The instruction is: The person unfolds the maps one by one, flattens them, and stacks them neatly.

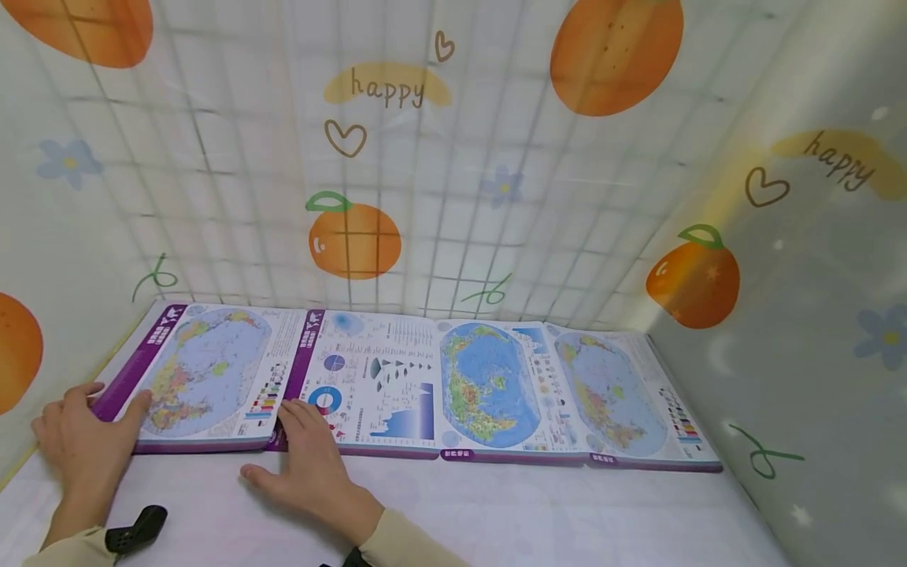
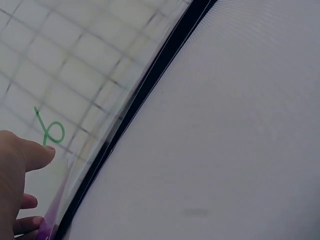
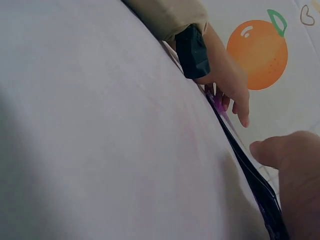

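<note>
A row of purple-edged world map panels lies across the table in the head view. At its left end, the leftmost world map panel (image 1: 237, 346) has a broad purple strip, and its right edge laps over the chart panel (image 1: 397, 370). My left hand (image 1: 88, 433) rests on this panel's lower left corner, fingertips on the purple strip and thumb on the printed map. My right hand (image 1: 312, 472) touches the panel's lower right corner with its fingertips, thumb held apart. In the right wrist view, the right thumb (image 3: 295, 152) shows above the panels' dark edge, with the left hand (image 3: 227, 75) beyond.
Further right lie a blue relief map panel (image 1: 489, 386) and another world map panel (image 1: 612, 402). A white cloth (image 1: 538, 512) covers the table. Behind stands a translucent curtain printed with oranges (image 1: 354, 240), in front of a wire grid; curtain sides enclose left and right.
</note>
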Available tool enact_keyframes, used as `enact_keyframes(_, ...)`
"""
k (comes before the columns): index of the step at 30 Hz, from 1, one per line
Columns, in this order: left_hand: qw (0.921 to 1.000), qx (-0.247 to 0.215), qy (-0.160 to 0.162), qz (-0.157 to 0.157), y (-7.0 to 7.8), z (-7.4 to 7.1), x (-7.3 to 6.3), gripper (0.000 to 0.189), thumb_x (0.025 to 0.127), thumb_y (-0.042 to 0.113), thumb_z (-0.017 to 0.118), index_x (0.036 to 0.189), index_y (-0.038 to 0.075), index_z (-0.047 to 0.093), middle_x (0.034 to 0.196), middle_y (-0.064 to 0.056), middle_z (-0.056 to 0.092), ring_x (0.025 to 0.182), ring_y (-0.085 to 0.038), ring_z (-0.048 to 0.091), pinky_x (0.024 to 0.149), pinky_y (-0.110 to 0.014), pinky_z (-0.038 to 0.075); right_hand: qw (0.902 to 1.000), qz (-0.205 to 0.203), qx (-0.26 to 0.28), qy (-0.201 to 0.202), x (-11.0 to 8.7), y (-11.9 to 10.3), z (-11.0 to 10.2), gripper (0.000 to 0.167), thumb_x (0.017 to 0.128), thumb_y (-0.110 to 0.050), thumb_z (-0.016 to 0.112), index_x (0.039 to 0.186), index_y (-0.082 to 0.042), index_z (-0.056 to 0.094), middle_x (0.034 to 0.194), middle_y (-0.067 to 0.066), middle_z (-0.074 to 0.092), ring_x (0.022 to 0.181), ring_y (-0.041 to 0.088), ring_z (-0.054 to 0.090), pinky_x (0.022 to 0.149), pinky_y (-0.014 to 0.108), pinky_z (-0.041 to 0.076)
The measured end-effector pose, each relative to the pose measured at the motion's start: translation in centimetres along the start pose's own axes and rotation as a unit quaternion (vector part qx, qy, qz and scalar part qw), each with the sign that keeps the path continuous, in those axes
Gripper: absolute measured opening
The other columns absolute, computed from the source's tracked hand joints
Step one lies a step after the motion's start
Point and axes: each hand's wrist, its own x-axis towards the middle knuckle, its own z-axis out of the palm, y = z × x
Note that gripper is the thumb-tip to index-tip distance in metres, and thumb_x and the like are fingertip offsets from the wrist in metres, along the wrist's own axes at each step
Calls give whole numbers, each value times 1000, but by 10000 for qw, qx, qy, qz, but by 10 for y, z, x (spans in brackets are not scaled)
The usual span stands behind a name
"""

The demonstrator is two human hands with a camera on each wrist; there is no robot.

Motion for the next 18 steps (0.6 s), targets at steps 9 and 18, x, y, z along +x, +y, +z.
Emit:
enact_keyframes(9, 9998, -156, 35, 107, 2, 0, -5, 63, 94, 28, 70, 139, -12, 52, 127, -39, 48, 126, -55, 34, 105, -64, 26, 9999, 3, 30, 133, -6, 6, 0, 83, 91, -59, 73, 150, -3, 54, 154, 7, 58, 149, 21, 48, 126, 35, 34)
enact_keyframes(18, 9991, 128, -329, 230, 7, 2, -4, 67, 94, 30, 71, 141, -12, 50, 133, -41, 45, 128, -57, 35, 103, -65, 30, 9990, 23, 82, 430, -13, 9, -5, 82, 90, -54, 77, 149, -2, 55, 151, 9, 60, 147, 23, 49, 125, 36, 34)
